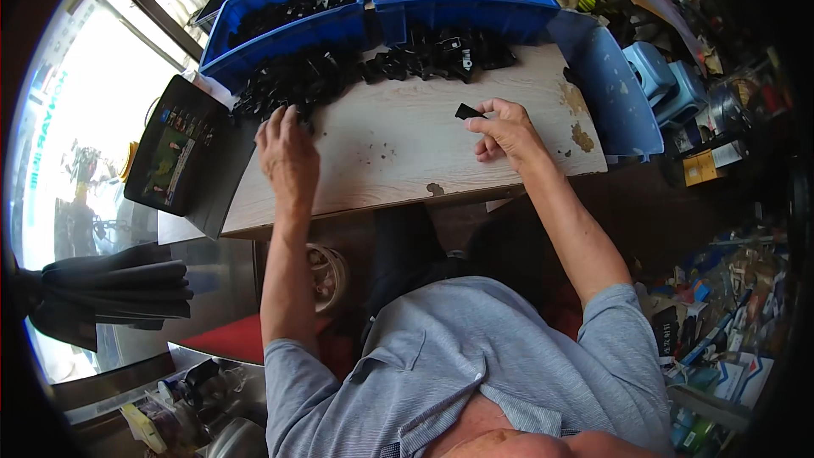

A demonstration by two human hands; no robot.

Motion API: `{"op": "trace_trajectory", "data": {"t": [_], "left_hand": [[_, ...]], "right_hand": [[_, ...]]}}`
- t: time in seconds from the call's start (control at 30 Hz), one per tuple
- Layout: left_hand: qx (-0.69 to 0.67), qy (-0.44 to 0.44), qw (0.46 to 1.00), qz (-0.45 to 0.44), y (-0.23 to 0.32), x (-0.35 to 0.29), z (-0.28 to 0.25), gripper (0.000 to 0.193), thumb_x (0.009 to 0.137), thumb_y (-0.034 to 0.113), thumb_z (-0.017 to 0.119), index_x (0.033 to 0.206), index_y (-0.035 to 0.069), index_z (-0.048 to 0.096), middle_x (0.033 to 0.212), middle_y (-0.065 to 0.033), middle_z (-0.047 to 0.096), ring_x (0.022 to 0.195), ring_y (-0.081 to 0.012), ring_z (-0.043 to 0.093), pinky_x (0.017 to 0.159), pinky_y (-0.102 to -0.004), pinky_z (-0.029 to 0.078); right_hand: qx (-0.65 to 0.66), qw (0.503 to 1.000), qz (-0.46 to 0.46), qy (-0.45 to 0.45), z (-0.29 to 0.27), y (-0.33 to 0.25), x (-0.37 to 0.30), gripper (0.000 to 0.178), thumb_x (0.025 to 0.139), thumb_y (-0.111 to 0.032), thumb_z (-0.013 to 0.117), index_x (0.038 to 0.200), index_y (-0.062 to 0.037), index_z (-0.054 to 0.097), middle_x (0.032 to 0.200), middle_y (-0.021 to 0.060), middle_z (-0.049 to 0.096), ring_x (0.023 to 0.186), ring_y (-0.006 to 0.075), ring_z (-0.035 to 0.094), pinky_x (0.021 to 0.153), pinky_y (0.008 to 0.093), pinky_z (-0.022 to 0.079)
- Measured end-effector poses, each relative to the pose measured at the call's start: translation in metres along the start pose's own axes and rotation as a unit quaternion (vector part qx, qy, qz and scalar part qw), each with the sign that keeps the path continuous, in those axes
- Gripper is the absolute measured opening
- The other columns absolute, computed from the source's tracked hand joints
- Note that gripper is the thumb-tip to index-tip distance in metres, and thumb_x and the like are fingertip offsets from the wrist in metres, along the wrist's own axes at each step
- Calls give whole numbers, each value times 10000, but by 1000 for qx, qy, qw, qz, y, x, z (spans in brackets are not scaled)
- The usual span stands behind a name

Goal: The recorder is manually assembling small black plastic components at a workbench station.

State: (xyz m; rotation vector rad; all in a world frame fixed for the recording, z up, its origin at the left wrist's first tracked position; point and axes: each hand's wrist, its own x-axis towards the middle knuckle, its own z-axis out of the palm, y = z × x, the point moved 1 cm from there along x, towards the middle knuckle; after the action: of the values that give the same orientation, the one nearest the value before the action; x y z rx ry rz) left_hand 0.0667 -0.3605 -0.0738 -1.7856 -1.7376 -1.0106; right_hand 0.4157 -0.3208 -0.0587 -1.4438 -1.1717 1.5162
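Observation:
Between the thumb and index finger of my right hand [510,134] is a small flat black plastic piece [467,111], held just above the table. The other fingers of that hand curl below it. My left hand [289,159] reaches to the near edge of a heap of black plastic parts [297,76] at the left. Its fingers are slightly bent and a little apart, their tips against the dark parts, with nothing visibly gripped. A second heap of black parts [441,55] lies along the back of the table.
Behind the heaps stand two blue bins, a left bin [288,32] and a right bin [466,13], both holding black parts. The pale wooden table [381,136] has worn spots. A screen [170,148] stands at the left edge; a blue plastic panel [606,85] borders the right.

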Motion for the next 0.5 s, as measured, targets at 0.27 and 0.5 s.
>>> {"op": "trace_trajectory", "data": {"t": [0.27,0.5], "left_hand": [[-12,-70,997,-18,-49,0,-6,266,878,67,670,1141,87,698,1103,-117,708,1025,-337,651,910,-431,522],[-69,-39,997,-14,-39,0,-4,240,857,40,695,1095,63,670,1095,-125,698,1005,-340,654,876,-427,520]], "right_hand": [[79,976,-25,201,-82,-10,25,312,830,-152,777,1080,-29,637,569,27,524,546,195,635,549,380,611],[74,939,-38,335,-128,-14,45,261,837,-167,777,1049,-57,672,625,65,539,571,227,634,583,421,624]]}}
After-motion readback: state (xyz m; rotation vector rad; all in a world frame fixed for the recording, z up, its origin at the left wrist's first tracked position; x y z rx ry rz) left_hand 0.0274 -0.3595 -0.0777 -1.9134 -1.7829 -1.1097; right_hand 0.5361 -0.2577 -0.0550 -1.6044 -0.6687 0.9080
